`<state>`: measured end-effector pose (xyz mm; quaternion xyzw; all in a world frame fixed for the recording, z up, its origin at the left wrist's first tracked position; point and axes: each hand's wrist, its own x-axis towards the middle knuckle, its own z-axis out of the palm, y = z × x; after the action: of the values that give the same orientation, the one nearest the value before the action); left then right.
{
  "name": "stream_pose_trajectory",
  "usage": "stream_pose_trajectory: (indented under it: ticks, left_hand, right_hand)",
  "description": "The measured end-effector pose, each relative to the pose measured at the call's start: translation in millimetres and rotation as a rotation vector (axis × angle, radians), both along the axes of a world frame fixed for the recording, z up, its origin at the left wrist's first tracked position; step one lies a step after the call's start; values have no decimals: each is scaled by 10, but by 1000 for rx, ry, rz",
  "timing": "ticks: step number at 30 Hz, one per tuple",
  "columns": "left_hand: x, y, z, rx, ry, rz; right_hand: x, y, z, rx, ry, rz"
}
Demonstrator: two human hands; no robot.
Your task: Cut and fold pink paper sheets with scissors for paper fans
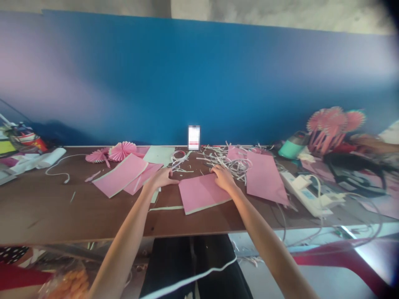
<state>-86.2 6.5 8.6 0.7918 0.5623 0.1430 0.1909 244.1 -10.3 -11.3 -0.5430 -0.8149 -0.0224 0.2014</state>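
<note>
A pink paper sheet [202, 194] with a pale strip along its near edge lies on the brown table in front of me. My right hand [225, 179] is on its far right part, fingers curled over the edge and gripping it. At the sheet's far left corner is my left hand [160, 178], thumb and fingers apart; its thumb tip reaches the corner or stops just short. Left of that hand, more pink sheets [120, 175] overlap one another. Another large pink sheet [264, 176] is to the right of my right hand.
Paper-strip scraps [238, 164] are heaped behind my hands, near an upright phone [193, 138]. Folded pink paper fans [123, 151] lie at the back left; more fans [335, 122] stand at the right. A white power strip [307, 195] with cables and a green-and-grey container [293, 145] are on the right.
</note>
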Motion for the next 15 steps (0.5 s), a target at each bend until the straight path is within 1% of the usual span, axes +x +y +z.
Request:
stream_pose_trajectory:
  ticks: [8,15]
  left_hand:
    - [-39,100,-112,-81,-237,23]
    - [-49,111,-147,-109,-266,65]
  right_hand:
    - [-7,23,-37,10,-16,-26]
    - [3,41,-43,-5,2,-14]
